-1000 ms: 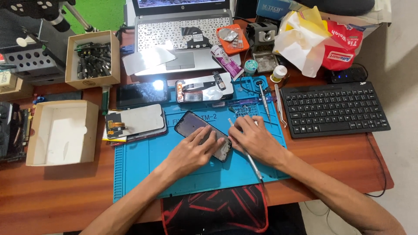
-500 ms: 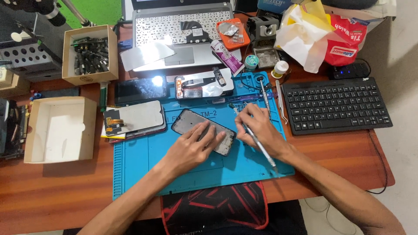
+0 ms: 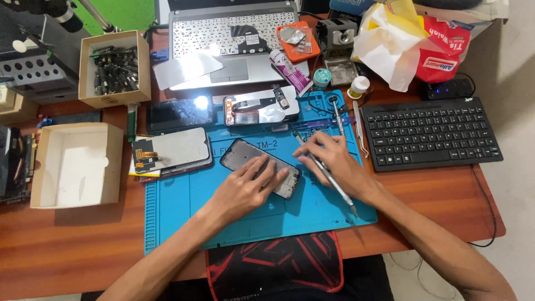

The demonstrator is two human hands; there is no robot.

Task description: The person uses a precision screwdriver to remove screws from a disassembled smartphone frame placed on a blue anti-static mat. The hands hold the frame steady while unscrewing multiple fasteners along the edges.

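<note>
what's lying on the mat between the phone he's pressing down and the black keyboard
In the head view, the right hand with a thin metal tool lies between the phone and the keyboard, plus tweezers at the mat's edge.

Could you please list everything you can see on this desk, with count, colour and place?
phone: 1, black, mat centre
mat: 1, blue, desk front
tool: 1, silver, across right hand
screens: 2, dark, left of phone
laptop: 1, silver, rear
keyboard: 1, black, right
boxes: 2, cardboard, left
bags: several, white, yellow and red, rear right
desk: 1, brown wood
left hand: flat on phone
right hand: holding tool at phone's edge
</note>
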